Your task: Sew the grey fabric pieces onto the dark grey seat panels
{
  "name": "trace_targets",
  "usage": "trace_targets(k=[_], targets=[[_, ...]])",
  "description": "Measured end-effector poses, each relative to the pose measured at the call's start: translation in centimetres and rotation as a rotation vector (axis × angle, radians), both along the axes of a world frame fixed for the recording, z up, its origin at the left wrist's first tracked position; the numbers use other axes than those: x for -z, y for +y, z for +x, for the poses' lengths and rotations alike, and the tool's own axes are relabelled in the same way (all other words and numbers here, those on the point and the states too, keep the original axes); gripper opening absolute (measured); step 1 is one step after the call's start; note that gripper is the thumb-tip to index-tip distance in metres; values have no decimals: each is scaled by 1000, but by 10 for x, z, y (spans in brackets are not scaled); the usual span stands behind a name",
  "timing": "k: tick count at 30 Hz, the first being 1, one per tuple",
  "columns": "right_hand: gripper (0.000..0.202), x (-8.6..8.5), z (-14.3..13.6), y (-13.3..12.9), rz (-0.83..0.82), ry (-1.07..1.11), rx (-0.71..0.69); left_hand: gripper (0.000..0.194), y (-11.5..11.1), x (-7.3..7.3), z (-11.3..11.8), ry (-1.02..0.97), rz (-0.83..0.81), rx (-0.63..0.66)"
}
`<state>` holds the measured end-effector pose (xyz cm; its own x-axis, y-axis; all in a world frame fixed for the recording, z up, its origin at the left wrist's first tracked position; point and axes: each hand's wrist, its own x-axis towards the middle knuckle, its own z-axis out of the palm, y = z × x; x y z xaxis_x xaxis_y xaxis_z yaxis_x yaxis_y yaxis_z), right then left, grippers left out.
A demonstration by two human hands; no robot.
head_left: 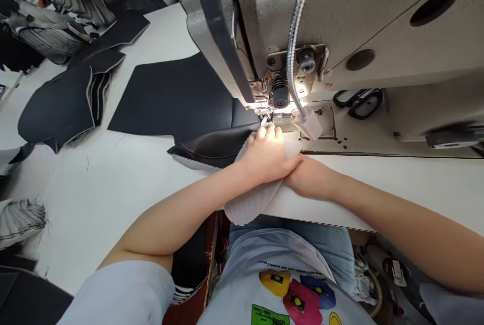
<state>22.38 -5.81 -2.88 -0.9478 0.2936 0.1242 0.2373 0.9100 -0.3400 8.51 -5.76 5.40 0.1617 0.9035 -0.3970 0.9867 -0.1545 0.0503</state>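
Note:
A black leather-like panel (174,95) lies on the white table, its right end under the presser foot of the sewing machine (359,17). A folded edge with red stitching (206,153) runs along its near side. My left hand (264,156) is closed on a grey mesh-backed fabric piece (251,204), fingertips just in front of the lit needle area. The piece's lower end hangs past the table edge. My right hand (312,176) lies against the left hand's thumb side at the fabric's right edge; its fingers are hidden.
Black-handled scissors (365,103) lie behind the machine's metal bed. A white-tipped flexible lamp (308,123) hangs close to the needle. Stacked black panels (64,106) sit at left, with bundled grey pieces (56,27) beyond. More fabric (20,221) lies at the left edge.

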Motion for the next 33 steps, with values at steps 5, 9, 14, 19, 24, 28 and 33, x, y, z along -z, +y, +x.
trace_targets(k=[5,9,14,19,24,28,33], targets=[[32,-8,-1,1,-20,77,-82,53,0,-1,-5,15,-19,-17],[47,-9,-1,1,-66,132,-110,52,0,5,-11,25,25,24],[51,-5,-4,1,-79,150,-94,49,-1,8,-7,50,60,52],[39,-7,-3,2,-62,185,-92,47,-2,6,-12,33,64,67],[32,-14,2,2,-174,175,-150,59,-7,11,-23,32,67,97],[31,-13,1,-1,-132,151,-145,58,-11,16,-25,44,105,106],[48,-11,-3,-2,-87,113,-159,52,-4,9,-33,-197,9,57]])
